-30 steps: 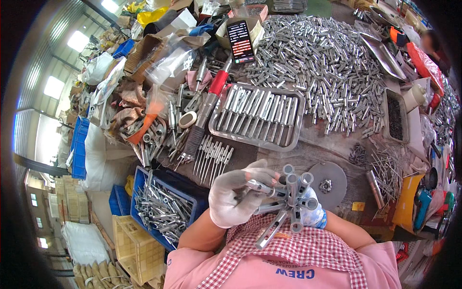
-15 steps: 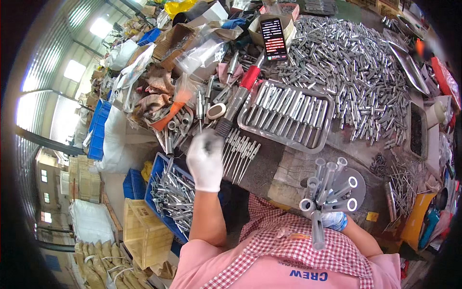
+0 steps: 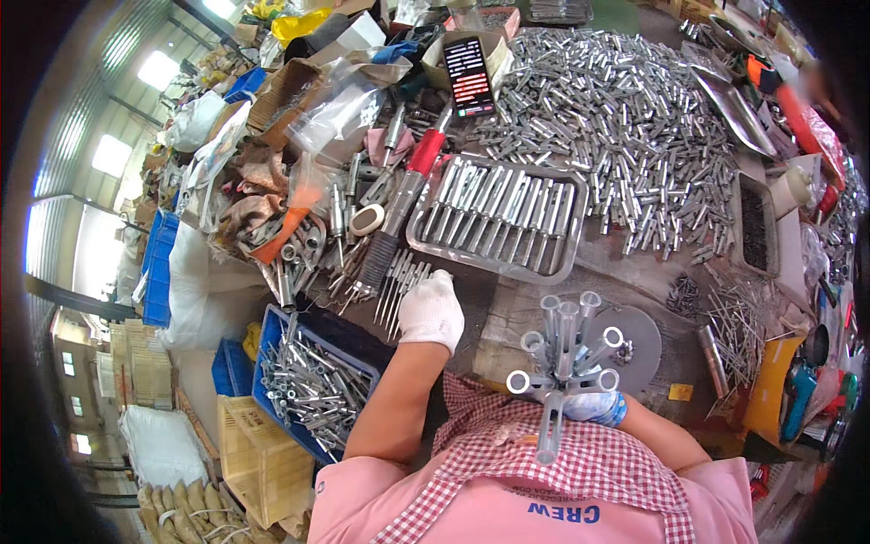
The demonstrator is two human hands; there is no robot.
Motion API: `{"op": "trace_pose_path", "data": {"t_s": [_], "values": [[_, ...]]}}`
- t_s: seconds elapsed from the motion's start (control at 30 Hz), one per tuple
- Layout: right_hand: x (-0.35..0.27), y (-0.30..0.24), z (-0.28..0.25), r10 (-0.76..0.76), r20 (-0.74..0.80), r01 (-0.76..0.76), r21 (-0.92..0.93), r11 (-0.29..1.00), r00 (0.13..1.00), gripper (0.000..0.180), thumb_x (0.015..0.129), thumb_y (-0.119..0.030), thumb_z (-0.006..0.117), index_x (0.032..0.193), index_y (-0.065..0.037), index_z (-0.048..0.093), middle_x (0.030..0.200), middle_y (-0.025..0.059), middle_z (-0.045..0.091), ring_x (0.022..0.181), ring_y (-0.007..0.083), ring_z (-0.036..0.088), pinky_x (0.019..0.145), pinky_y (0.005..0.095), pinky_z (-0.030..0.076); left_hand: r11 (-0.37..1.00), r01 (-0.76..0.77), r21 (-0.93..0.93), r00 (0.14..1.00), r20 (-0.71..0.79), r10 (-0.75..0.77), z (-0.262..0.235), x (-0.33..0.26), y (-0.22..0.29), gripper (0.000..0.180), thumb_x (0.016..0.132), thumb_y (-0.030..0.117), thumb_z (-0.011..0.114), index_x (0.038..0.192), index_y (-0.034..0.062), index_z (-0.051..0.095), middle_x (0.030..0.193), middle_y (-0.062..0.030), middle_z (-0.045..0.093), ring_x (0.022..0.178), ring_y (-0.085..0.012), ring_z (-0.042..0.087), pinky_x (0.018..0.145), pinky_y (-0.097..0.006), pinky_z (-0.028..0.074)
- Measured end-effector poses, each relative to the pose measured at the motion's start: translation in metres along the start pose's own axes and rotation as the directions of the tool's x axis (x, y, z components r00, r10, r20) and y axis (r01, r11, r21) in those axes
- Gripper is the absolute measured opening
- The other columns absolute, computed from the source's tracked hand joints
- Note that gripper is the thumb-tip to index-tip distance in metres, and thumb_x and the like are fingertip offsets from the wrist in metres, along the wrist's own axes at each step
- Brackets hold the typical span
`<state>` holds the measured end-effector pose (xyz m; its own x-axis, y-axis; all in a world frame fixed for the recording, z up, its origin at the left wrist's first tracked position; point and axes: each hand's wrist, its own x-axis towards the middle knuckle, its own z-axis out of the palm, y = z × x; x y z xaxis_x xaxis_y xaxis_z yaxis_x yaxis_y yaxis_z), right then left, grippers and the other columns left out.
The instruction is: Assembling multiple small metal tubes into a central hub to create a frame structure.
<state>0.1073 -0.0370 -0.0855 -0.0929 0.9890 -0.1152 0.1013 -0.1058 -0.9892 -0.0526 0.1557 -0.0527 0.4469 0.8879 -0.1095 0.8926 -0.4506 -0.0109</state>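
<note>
White-gloved, the left hand was curled at the slim metal rods, its grip impossible to tell; the right hand held fanned steel tubes before the checked apron. Blue lettering crossed the pink shirt, and printed lines filled the phone screen.

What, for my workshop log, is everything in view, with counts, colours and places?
Held tubes: about eight, silver, lower centre.
Disc: one, grey, right of centre.
Tray: one, silvery, centre.
Tray tools: about ten, silver, inside it.
Slim tools: several, silver, below tray.
Banded tool: one, red and grey, left of tray.
Phone: one, black, top centre.
Parts pile: uncountable, silver, upper right.
Thin rods: many, silver, right.
Filled crate: one, blue, lower left.
Slatted crate: one nearby, pale yellow, lower left.
Left hand: one, white glove, by slim tools.
Right hand: one, blue and white glove, holding tubes.
</note>
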Motion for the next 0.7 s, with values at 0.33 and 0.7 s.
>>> {"op": "trace_pose_path", "data": {"t_s": [0.33,0.7], "values": [[0.002,0.009,0.004,-0.11,-0.078,0.088,-0.244,0.966,0.991,0.06,0.074,-0.021,0.072,0.127,-0.004,0.049,0.122,0.0117,0.054,0.111,0.0193,0.05,0.094,0.0355,0.042,0.882,-0.005,-0.471,0.999,0.035,0.024,-0.017,-0.02,0.001,0.037,0.092,0.022,0.045,0.123,0.0021,0.045,0.108,-0.0303,0.056,0.099,-0.0468,0.053,0.085,-0.049,0.042],[0.024,0.028,0.015,-0.395,-0.137,0.405,0.051,0.913,0.908,0.072,0.078,-0.025,0.069,0.138,-0.003,0.035,0.142,0.0157,0.034,0.125,0.0254,0.038,0.105,0.0368,0.03,0.128,-0.24,-0.962,0.964,-0.221,0.147,-0.027,-0.021,-0.005,0.054,0.09,0.011,0.051,0.138,0.0021,0.029,0.107,-0.0131,0.05,0.088,-0.0159,0.049,0.08,-0.027,0.042]]}}
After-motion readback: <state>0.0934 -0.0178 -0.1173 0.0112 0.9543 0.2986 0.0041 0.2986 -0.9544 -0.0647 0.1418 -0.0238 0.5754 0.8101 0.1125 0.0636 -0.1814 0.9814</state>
